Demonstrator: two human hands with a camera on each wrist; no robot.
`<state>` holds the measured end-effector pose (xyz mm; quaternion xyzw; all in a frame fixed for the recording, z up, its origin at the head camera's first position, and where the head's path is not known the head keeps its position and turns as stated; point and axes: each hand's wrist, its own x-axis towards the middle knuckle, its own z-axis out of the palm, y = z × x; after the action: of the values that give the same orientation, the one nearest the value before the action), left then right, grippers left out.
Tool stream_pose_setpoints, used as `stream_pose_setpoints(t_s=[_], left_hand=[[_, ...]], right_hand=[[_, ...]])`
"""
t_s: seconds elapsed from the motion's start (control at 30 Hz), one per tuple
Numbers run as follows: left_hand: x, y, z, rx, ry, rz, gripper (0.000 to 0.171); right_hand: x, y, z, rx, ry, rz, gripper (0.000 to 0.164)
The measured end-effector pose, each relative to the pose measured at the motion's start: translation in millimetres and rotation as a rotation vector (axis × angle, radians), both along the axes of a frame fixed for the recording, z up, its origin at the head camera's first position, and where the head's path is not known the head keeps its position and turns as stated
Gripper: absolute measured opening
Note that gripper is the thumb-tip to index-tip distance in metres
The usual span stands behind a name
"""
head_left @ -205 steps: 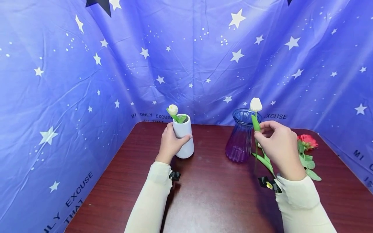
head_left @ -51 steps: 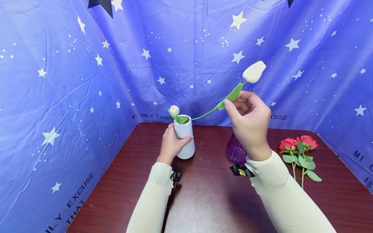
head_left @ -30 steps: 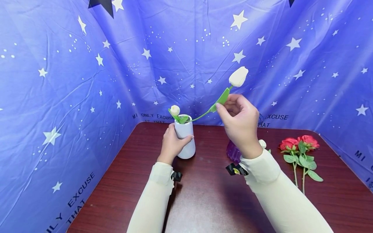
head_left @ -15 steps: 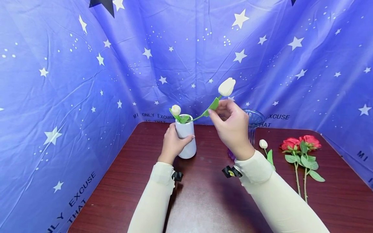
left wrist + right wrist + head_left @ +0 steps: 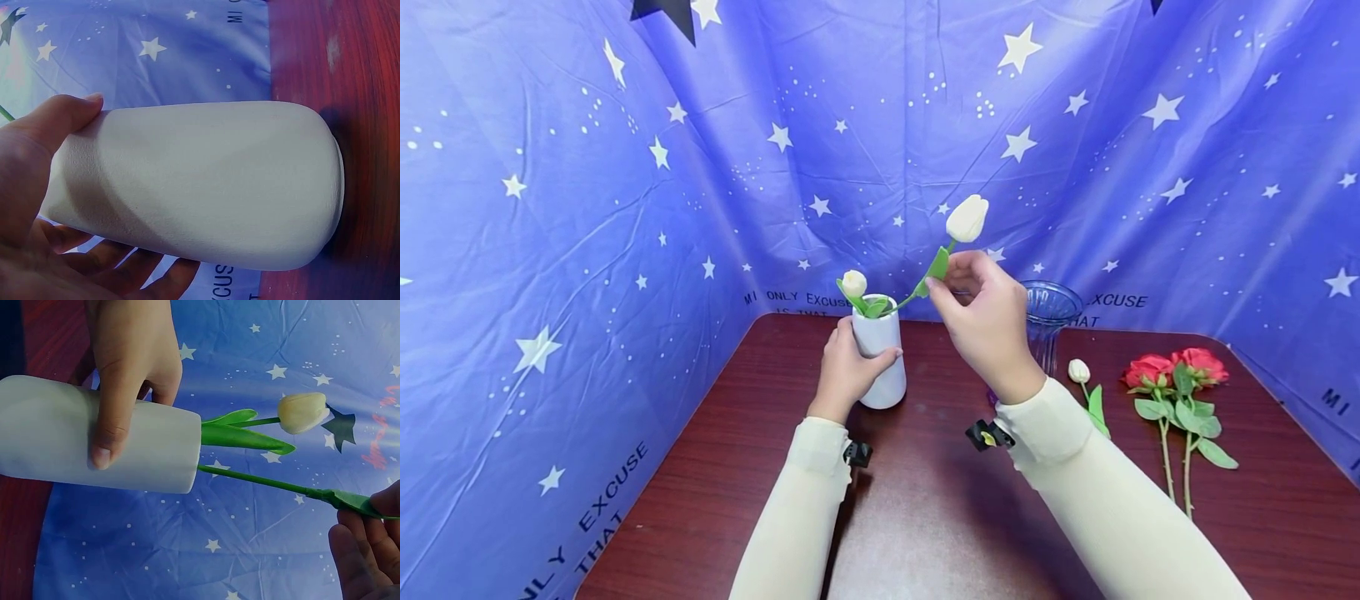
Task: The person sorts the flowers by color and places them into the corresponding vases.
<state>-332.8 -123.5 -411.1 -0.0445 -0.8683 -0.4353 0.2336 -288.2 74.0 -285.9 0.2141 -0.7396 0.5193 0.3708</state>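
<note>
My left hand (image 5: 842, 375) grips a white vase (image 5: 883, 382), thumb on one side and fingers round the other; the vase stands upright on the table. One white tulip (image 5: 853, 284) with green leaves leans out of its mouth. To the right, my right hand (image 5: 988, 321) pinches a second white tulip by its green leaf (image 5: 936, 268) and stem. This tulip's bloom (image 5: 967, 218) rises above my fingers. In the right wrist view its stem (image 5: 262, 480) slants into the vase mouth; the stem's lower end is hidden inside.
Behind my right forearm stands a blue-to-purple glass vase (image 5: 1052, 307), partly covered. Another white tulip (image 5: 1078, 372) lies beside it on the dark red table (image 5: 917, 508). Red roses (image 5: 1199, 367) lie farther right. A blue starry cloth (image 5: 880, 150) encloses the table.
My right hand has brought the tulip from beside the glass vase leftward, its stem entering the white vase, then moved further left and down. My left hand stays on the white vase.
</note>
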Motion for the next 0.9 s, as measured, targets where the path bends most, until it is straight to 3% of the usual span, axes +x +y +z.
stream_pose_setpoints(t_s=[0.33, 0.9], left_hand=[[0.0, 0, 0.8, -0.004, -0.004, 0.007, 0.085], [-0.9, 1, 0.1, -0.021, -0.001, 0.020, 0.085]], right_hand=[[-8.2, -12, 5.4, 0.082, -0.017, -0.020, 0.015], [-20.0, -23, -7.1, 0.122, -0.048, -0.040, 0.015]])
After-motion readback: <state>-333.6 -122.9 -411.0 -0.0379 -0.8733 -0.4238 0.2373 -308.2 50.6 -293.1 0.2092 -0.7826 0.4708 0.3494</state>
